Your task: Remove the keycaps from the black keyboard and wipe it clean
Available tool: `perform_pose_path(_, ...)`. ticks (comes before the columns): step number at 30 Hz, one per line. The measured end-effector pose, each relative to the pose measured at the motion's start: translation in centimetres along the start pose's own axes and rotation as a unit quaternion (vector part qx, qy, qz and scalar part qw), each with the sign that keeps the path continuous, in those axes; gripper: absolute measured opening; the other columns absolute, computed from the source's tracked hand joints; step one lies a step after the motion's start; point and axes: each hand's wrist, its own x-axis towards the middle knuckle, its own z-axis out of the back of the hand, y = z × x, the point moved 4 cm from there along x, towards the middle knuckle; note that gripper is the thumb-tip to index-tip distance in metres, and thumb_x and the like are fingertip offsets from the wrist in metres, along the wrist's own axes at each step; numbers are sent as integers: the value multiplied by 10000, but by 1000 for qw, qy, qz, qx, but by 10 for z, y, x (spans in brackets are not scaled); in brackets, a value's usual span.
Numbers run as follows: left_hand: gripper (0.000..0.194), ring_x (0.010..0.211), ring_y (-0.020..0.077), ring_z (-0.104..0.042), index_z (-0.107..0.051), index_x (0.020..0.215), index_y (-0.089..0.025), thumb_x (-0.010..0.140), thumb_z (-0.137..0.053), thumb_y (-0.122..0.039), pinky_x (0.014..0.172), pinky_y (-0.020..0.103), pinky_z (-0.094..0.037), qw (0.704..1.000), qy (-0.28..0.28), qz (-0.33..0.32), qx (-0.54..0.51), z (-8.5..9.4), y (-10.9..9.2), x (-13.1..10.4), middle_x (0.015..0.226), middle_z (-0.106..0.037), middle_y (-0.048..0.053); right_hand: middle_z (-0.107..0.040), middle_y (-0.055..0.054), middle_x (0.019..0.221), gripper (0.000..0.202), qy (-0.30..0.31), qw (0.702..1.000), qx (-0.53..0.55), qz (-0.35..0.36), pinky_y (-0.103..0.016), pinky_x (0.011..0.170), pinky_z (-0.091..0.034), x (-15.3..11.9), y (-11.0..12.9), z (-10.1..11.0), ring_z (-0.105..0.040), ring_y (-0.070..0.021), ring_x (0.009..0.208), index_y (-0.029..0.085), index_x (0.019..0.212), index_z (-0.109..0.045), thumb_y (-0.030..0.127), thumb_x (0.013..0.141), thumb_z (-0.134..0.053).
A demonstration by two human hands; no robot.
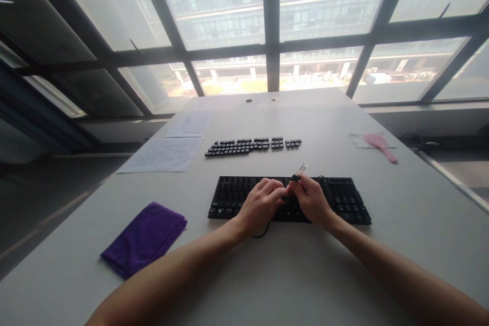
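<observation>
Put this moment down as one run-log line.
left hand: over keyboard; right hand: holding wire-pronged tool; loose keycaps: rows beyond keyboard; purple cloth: left of keyboard

White tbl [275, 275] w/ blk kybd [342, 199], keycaps [239, 148] in rows, purple cloth [147, 238], papers [164, 155], pink brush [375, 140]

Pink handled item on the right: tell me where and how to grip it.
Probably take the pink item by its slim handle, coming from the near right: the handle points that way, while the broad head lies over a see-through sheet.
</observation>
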Motion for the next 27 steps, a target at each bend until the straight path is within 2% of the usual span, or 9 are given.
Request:
perform_pose_path(3,95,1045,218,-550,-612,1026,-225,933,-599,-239,930,361,-468,999,-9,27,-28,10,2,5,1121,-617,63,-679,-19,715,241,-9,999,28,-22,-289,658,-469,1,-3,1,-632,-174,659,200,807,-575,351,981,-503)
perform_pose_path(5,92,987,205,-569,-615,1004,-224,919,-624,-260,911,350,-470,997,-26,64,-41,23,17,14,1052,-646,48,-687,-27,715,255,-14,999,39,-27,-297,661,-479,2,-4,1,-635,-179,657,200,808,-580,374,979,-508)
perform_pose_path(9,145,879,203,-592,-659,1000,-226,857,-676,-225,868,356,-468,988,-80,134,12,49,78,45,989,-706,24,-698,-43,737,279,1,999,48,-22,-306,680,-499,2,-4,-1,-647,-187,683,196,798,-600,396,974,-518)
perform_pose_path(12,82,882,212,-615,-717,899,-221,817,-710,-220,875,350,-463,984,-47,157,70,52,127,66,921,-731,17,-693,-42,734,278,6,999,47,-21,-306,684,-503,1,-6,-2,-650,-187,689,193,799,-612,387,975,-519)
perform_pose_path(15,69,854,221,-621,-760,849,-237,782,-747,-247,842,345,-474,976,-10,183,116,44,159,73,832,-722,24,-688,-39,731,268,5,999,39,-21,-306,684,-496,1,-7,-2,-645,-183,684,192,795,-618,364,976,-520)
perform_pose_path(18,77,858,233,-608,-783,842,-249,769,-763,-260,830,352,-475,973,2,187,133,35,172,69,785,-702,36,-688,-37,727,266,7,999,42,-25,-303,677,-494,2,-8,-2,-647,-183,680,191,795,-618,358,977,-519)
perform_pose_path(20,70,898,234,-592,-786,838,-244,776,-757,-256,853,353,-470,976,3,172,132,31,175,65,829,-707,40,-688,-35,724,267,10,998,48,-27,-301,674,-494,2,-6,-2,-648,-183,681,190,796,-620,359,976,-520)
perform_pose_path(24,43,1000,240,-548,-783,800,-241,783,-751,-262,936,381,-441,979,-15,150,140,31,181,64,1009,-682,44,-681,-32,716,265,15,999,43,-29,-300,672,-489,2,-4,-1,-642,-184,683,192,788,-629,353,972,-528)
perform_pose_path(27,37,1008,249,-520,-786,794,-243,770,-760,-256,931,398,-441,975,-25,164,145,34,186,65,1021,-660,51,-678,-30,718,260,16,999,42,-28,-300,670,-485,2,-4,-1,-640,-182,683,194,788,-632,343,973,-526)
